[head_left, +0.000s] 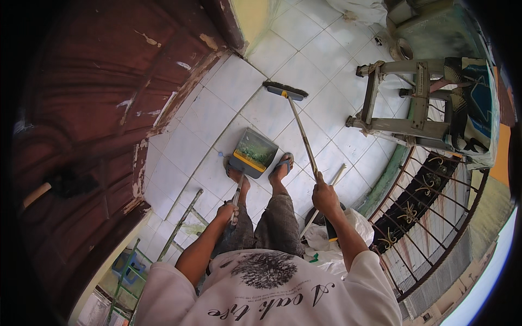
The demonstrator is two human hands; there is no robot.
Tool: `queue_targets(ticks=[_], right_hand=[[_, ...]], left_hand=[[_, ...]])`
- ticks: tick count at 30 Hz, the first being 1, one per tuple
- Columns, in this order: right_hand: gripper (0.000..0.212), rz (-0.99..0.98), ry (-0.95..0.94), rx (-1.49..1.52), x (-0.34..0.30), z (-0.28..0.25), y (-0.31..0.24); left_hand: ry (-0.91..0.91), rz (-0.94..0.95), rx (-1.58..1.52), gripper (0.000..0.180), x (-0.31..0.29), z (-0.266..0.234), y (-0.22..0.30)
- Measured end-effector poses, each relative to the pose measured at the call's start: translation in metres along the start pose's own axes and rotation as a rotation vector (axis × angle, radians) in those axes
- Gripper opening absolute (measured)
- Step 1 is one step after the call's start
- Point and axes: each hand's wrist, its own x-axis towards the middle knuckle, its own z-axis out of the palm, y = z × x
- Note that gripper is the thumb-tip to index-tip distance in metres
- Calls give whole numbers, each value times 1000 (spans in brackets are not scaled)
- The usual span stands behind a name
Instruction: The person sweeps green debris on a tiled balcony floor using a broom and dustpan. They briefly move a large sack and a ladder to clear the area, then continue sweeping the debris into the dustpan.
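Observation:
A long-handled broom slants up and to the left from my right hand, which is closed around its pole. Its dark bristle head rests on the white floor tiles, ahead of my feet. My left hand is closed on the handle of a grey dustpan with a yellow toothed strip. Greenish debris lies inside the pan, which sits in front of my sandalled feet, partly covering my left foot. The broom head and the dustpan are apart.
A worn dark red door stands at left. To the right are a metal stepladder and a curved iron railing. White plastic bags and a pale stick lie near my right leg; a green metal frame is near my left.

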Motion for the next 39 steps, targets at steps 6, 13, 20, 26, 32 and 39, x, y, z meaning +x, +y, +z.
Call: queue_targets(ticks=[6, 13, 20, 26, 32, 39], right_hand=[[65, 49, 29, 13, 79, 17, 15], [66, -6, -169, 50, 14, 77, 16], [63, 5, -356, 70, -74, 113, 26], [53, -25, -174, 189, -134, 124, 47], [54, 66, 162, 171, -92, 117, 81], [49, 191, 112, 457, -24, 148, 51]], left_hand=[[44, -64, -80, 8, -20, 9, -13], [115, -138, -87, 15, -9, -12, -18], [117, -96, 50, 20, -2, -29, -12], [46, -48, 61, 21, 14, -68, -35], [36, -33, 144, 12, -2, -97, -51], [134, -23, 190, 12, 0, -121, -80]])
